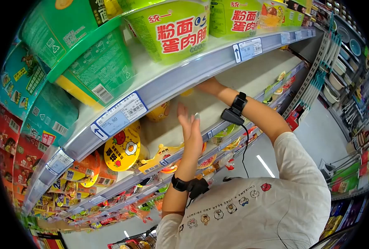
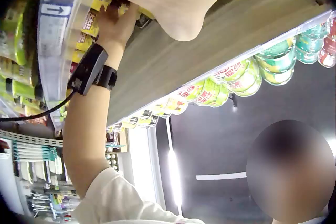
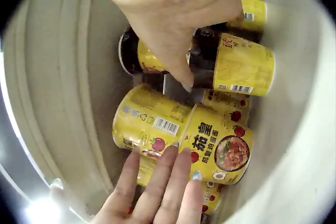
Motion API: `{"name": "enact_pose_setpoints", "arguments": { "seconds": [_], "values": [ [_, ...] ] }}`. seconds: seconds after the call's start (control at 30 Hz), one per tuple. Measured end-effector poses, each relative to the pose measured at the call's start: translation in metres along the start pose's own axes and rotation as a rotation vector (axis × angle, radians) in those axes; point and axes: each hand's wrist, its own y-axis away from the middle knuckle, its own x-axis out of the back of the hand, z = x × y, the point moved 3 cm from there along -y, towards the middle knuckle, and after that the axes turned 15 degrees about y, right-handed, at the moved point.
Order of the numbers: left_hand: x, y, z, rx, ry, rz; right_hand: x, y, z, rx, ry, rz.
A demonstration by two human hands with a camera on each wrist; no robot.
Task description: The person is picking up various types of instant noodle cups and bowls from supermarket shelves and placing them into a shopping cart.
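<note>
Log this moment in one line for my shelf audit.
left hand: straight fingers touching front yellow cup | right hand: on rear yellow cup, grip unclear

Lower shelf board [image 1: 251,76], pale, is running across centre frame and is carrying yellow noodle cups [image 1: 124,150] at lower left. Upper shelf [image 1: 172,83], grey-railed, is bearing price tags [image 1: 120,114]; green noodle bowls [image 1: 176,29] are standing along the top.

— What's printed on the green noodle bowls [image 1: 174,31]?
— "统一" and "粉面蛋肉肠". The price tag [image 1: 118,116] beneath them reads 5.80.
— And the yellow noodle cup [image 3: 220,148]?
— "茄皇". The white T-shirt [image 1: 234,207] says "JOKE BEAR AND FRIENDS".
</note>
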Motion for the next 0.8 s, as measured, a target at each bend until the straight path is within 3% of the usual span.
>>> {"name": "enact_pose_setpoints", "arguments": {
  "seconds": [0.07, 0.17, 0.4, 0.8],
  "values": [
    [-0.003, -0.002, -0.003, -0.024, -0.073, 0.013, -0.004, -0.007, -0.001, -0.006, -0.133, -0.094],
    [-0.001, -0.008, -0.011, -0.066, -0.171, 0.034, -0.002, -0.007, -0.008, -0.048, -0.378, -0.050],
    [0.002, -0.009, -0.021, -0.101, -0.252, 0.101, 0.004, 0.011, -0.009, -0.072, -0.347, -0.090],
    [0.006, -0.007, -0.019, -0.078, -0.238, 0.104, -0.004, 0.002, -0.021, -0.102, -0.145, 0.035]
  ]
}}
